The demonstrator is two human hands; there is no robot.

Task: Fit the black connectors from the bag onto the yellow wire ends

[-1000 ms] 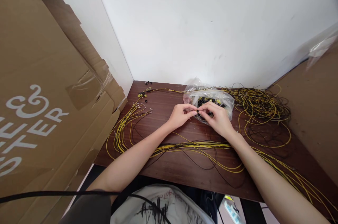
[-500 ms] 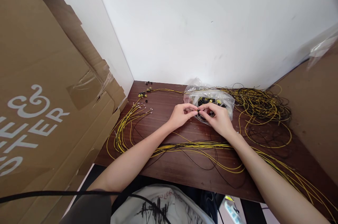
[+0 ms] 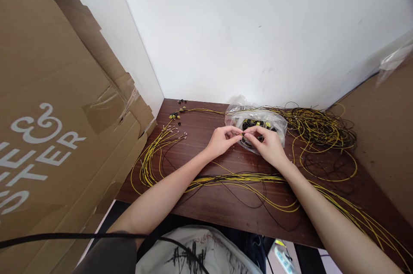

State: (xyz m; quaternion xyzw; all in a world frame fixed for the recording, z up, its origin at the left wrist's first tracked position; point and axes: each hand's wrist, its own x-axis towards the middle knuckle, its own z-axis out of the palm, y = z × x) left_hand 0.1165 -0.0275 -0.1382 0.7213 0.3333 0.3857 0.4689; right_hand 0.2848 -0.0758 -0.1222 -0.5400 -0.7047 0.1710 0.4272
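My left hand [image 3: 222, 141] and my right hand [image 3: 266, 145] meet fingertip to fingertip over the table. Between them they pinch a small dark-and-yellow piece [image 3: 242, 135], mostly covered by the fingers and too small to name. Just behind the fingers lies a clear plastic bag [image 3: 281, 124] holding several small black and yellow parts [image 3: 257, 124]. Below the hands, a bundle of yellow and black wires [image 3: 238, 177] runs across the table and passes under both forearms.
At the left, wire ends with pale tips [image 3: 174, 132] fan out near loose black and yellow parts [image 3: 174, 116]. A tangled wire coil [image 3: 322, 130] lies right of the bag. Cardboard [image 3: 64, 93] stands at the left, a brown panel [image 3: 383, 136] at the right, a white wall [image 3: 245, 41] behind.
The fingertips have shifted very slightly around the small piece, which shows less now. Both arms and everything on the table stay practically where they were.
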